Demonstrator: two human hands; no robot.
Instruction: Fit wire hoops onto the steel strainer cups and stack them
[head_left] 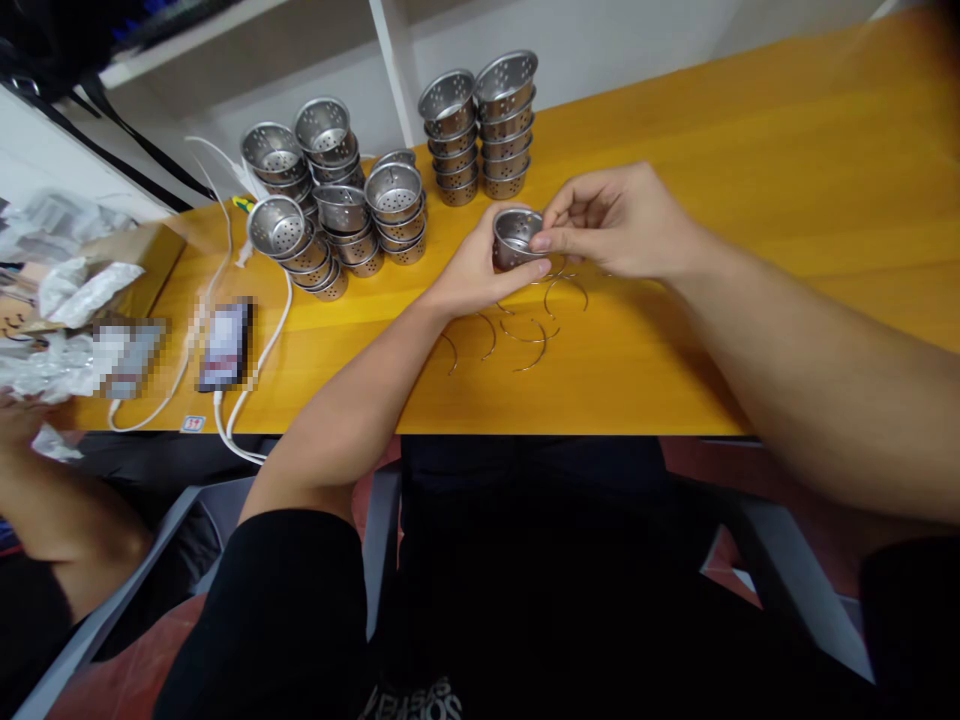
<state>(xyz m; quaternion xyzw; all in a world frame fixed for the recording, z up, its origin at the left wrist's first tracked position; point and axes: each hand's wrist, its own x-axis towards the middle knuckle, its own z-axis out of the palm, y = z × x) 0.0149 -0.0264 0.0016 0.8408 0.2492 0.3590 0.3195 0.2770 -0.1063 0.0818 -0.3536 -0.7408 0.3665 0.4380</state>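
Observation:
Upright in my left hand [475, 268] is a small perforated metal cup [516, 247], its mouth facing up, with the fingers and thumb wrapped round its side. My right hand [611, 222] pinches at the cup's right rim, thumb and fingertips together. Whatever lies between those fingertips is too small or hidden to make out. Several thin curved metal wires [531, 338] lie loose on the wooden table [750, 170], just below and around the cup.
Stacks of similar perforated cups [450, 135] stand behind and left of my hands. A phone [226, 345] with white cables [279, 330] lies on the left. Beyond it are crumpled plastic bags [56, 345], a cardboard box [142, 265] and another person's arm [67, 500].

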